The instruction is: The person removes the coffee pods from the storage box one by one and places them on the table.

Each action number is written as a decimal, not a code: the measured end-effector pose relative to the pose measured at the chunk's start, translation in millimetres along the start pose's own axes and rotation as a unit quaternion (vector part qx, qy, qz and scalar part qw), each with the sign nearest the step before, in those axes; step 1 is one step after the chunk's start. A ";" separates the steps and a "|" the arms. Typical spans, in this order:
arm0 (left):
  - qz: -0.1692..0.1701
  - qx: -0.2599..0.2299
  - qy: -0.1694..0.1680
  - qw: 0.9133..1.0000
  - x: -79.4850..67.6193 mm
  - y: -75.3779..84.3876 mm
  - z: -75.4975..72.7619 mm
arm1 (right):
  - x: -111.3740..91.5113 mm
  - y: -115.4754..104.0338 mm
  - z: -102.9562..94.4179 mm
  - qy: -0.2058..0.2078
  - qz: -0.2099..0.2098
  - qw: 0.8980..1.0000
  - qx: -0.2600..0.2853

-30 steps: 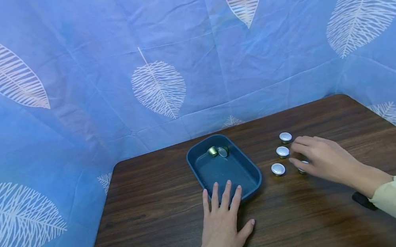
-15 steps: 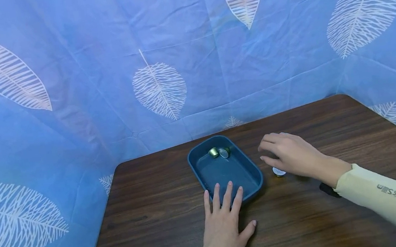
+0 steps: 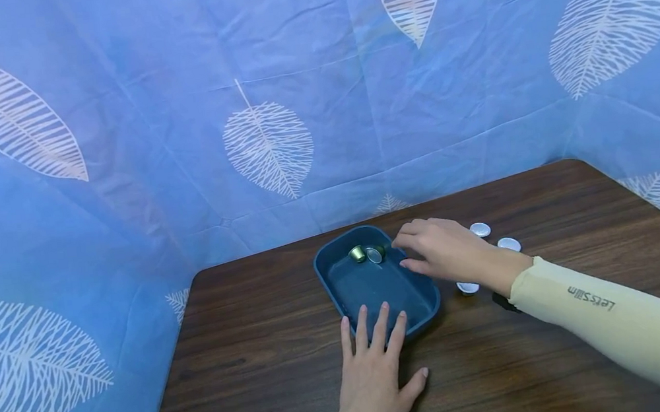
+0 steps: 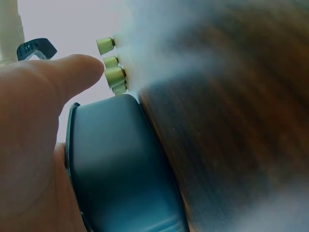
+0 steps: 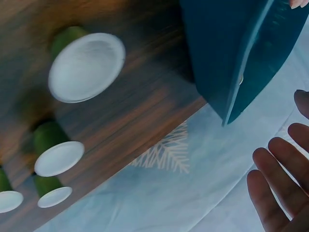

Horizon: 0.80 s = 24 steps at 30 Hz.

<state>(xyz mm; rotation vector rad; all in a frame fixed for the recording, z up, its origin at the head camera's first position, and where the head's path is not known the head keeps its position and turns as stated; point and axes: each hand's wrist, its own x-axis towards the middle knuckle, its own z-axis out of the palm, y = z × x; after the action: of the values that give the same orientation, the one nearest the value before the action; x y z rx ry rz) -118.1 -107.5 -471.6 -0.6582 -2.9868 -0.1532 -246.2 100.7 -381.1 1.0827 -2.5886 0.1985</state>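
My left hand (image 3: 370, 374) lies flat with fingers spread over the near end of a dark blue-green tray (image 3: 328, 286). In the left wrist view its thumb (image 4: 79, 70) sticks out above the tray's side. Two gold-green coffee capsules lie tipped in the tray's far end, one capsule (image 3: 358, 254) showing its cup and the other capsule (image 3: 374, 255) its lid. My right hand (image 3: 438, 245) hovers at the tray's right rim, its fingers loosely bent. In the right wrist view nothing shows between its fingertips (image 5: 260, 159).
Several coffee capsules stand silver lid up on the brown wooden table (image 3: 247, 333) right of the tray, including a near capsule (image 3: 468, 287) and a far capsule (image 3: 479, 230). My right forearm partly covers that group. A blue leaf-print cloth (image 3: 322, 67) hangs behind the table.
My right hand has moved left from over the standing capsules to the tray's right rim. A capsule at the right of the group has come into view. My left hand stays put.
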 end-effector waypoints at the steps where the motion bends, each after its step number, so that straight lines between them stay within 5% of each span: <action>1: 0.001 -0.002 -0.001 1.000 0.2 0.1 0.0 | 2.6 -0.8 0.9 -0.004 0.000 1.000 0.001; 24: 0.009 -0.014 -0.001 1.000 0.6 -3.6 0.2 | 43.3 -9.6 16.8 -0.139 0.019 0.990 -0.013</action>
<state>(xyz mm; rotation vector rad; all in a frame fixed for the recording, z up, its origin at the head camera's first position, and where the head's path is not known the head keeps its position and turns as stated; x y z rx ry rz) -120.1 -110.5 -472.0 -0.6878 -2.9857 -0.1946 -271.9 60.9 -381.6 1.1214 -2.8493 0.0229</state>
